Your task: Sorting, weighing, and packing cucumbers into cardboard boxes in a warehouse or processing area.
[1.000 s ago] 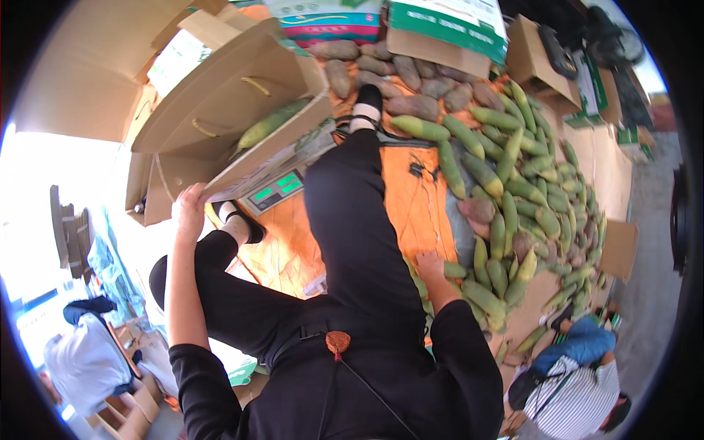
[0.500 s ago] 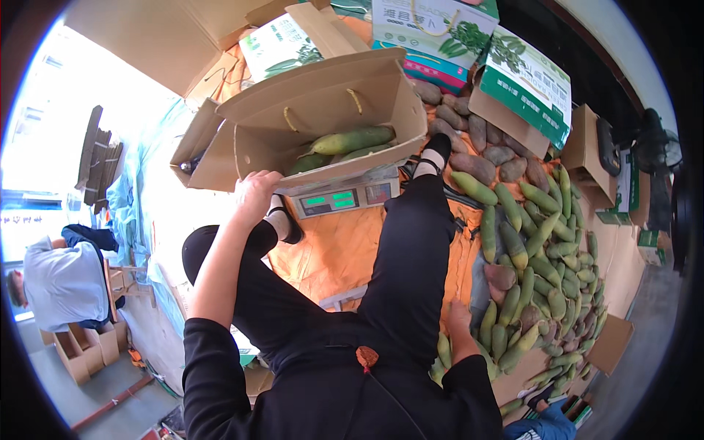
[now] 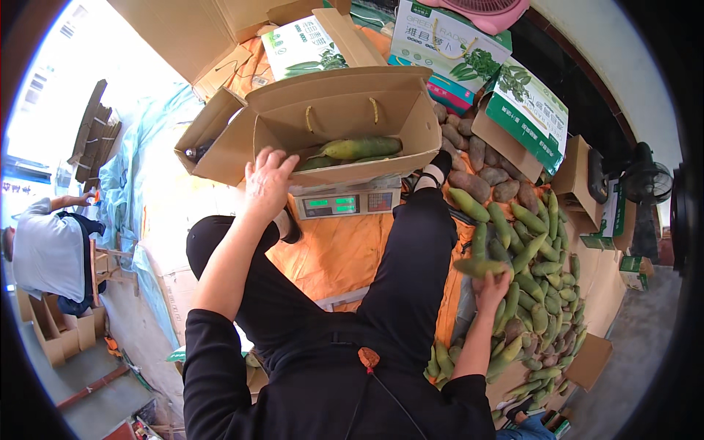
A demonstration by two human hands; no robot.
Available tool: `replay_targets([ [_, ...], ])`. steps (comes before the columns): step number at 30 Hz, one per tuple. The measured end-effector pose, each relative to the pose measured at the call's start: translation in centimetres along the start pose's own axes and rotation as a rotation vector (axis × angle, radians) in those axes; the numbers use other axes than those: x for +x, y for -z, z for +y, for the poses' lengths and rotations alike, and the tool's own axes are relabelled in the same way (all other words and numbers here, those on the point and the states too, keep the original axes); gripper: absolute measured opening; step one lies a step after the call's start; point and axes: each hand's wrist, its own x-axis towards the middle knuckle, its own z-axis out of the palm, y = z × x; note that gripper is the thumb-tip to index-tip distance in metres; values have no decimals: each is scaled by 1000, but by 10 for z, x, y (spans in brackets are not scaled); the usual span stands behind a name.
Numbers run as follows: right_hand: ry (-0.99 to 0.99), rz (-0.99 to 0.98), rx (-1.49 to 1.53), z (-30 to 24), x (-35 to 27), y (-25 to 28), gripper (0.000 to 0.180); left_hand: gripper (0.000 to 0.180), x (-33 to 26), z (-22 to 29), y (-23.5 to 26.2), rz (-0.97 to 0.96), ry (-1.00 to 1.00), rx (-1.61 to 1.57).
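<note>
An open cardboard carton (image 3: 345,176) rests on a digital scale (image 3: 350,204) in front of me. Several green radishes (image 3: 359,148) lie inside it. My left hand (image 3: 270,183) is at the carton's near left corner with nothing gripped and its fingers loosely apart; whether the fingertips touch the cardboard I cannot tell. Out to the right, my right hand (image 3: 492,290) is closed around one end of a green radish (image 3: 475,267), which points left. It is held above a large pile of green radishes (image 3: 541,287) beside my right leg.
Reddish-brown tubers (image 3: 477,152) lie beyond the radish pile. Printed green-and-white cartons (image 3: 529,121) stand at the back right, with a pink fan (image 3: 480,9) at the top. A dark fan (image 3: 647,180) is at far right. Another person (image 3: 51,253) sits at the left.
My right hand has come up from beside my hip and forward, with a green radish now in it. My left hand has shifted slightly right and loosened at the carton's edge.
</note>
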Motion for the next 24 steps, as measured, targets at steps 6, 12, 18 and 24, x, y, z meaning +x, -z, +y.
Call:
replay_targets([
  [6, 362, 26, 162, -170, 14, -72, 36, 81, -3, 5, 23, 51, 241, 66],
  [12, 485, -333, 459, -255, 18, -177, 37, 92, -4, 1, 17, 6, 346, 98],
  [18, 417, -640, 256, -244, 26, -280, 51, 90, 2, 11, 15, -66, 316, 73],
  [24, 188, -518, 91, -168, 51, -223, 33, 87, 0, 0, 9, -46, 352, 116],
])
